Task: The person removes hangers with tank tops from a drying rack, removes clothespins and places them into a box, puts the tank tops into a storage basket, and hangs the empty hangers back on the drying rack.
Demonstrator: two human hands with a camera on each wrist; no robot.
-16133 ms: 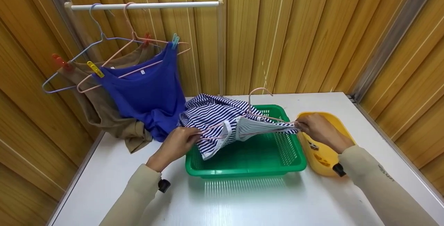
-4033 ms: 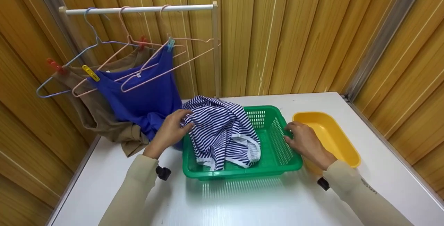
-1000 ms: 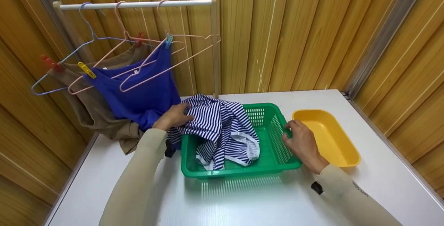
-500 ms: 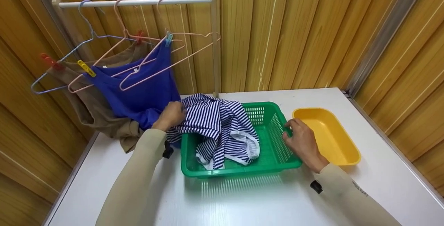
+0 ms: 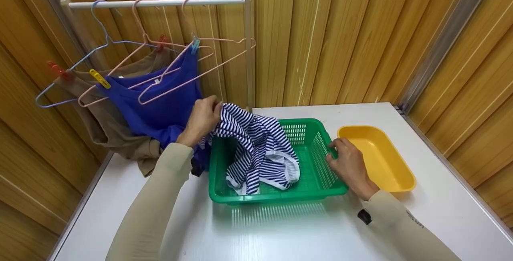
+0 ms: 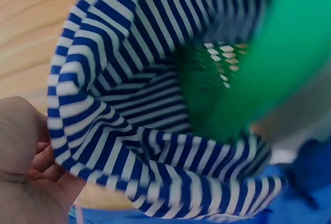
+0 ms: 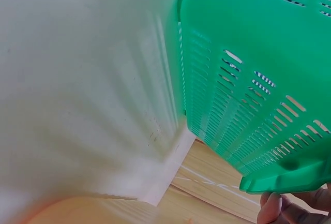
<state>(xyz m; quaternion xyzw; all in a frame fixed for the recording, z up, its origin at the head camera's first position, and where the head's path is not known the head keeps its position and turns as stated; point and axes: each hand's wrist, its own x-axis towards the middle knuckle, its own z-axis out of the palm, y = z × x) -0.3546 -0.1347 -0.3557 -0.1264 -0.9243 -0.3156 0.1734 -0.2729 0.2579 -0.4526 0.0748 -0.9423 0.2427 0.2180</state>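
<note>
My left hand [image 5: 201, 120] pinches the gathered edge of a navy-and-white striped shirt [image 5: 260, 140] and holds it raised above the left rim of the green plastic basket [image 5: 280, 199]. The rest of the shirt lies in the basket, its white-trimmed part toward the front. In the left wrist view, the shirt [image 6: 119, 162] bulges open beside the hand [image 6: 23, 157], slightly blurred. On the basket's right rim, my right hand [image 5: 349, 164] grips with thumb and fingers. The right wrist view shows fingers [image 7: 271, 211] at that rim, below the slotted basket wall [image 7: 207, 79].
A rack bar [image 5: 160, 3] at the back left bears a bare pink hanger [image 5: 200, 74], a blue tank top [image 5: 160, 104] and a brown garment [image 5: 108, 120], both clipped with clothes pegs. A yellow tray [image 5: 380, 156] sits right of the basket on the white table [image 5: 280, 237].
The pink hanger, earlier in the shirt, now hangs on the rack. Over the last second my left hand has gripped the shirt's left part and lifted it. The right hand stays at the basket rim.
</note>
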